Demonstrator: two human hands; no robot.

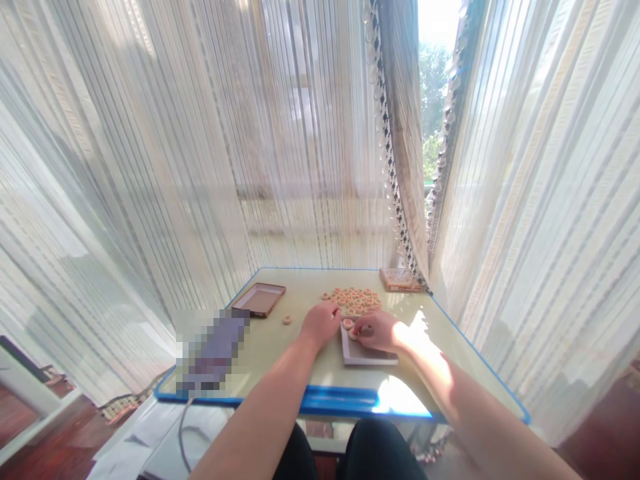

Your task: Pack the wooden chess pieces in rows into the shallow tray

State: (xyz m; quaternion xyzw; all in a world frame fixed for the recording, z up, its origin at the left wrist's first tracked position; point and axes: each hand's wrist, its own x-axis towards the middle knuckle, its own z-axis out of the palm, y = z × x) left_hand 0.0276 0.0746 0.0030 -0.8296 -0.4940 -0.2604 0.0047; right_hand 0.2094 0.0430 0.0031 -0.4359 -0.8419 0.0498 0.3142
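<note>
Pinching a round, cream-coloured disc (353,335) with red marking, the right hand (376,331) dips into a shallow, white-walled rectangular box (371,362); a 2nd disc (347,323) sits just beside it; the left hand (323,321) curls by the box's far-left corner, its grip impossible to tell; loose discs (353,298) cluster beyond.

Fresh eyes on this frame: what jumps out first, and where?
Probably the right hand, reaching into an open box on the table, with the left hand beside its far-left corner. Just beyond lies a cluster of round pieces. Behind it all hang sheer striped curtains, with a bright gap right of centre.
</note>
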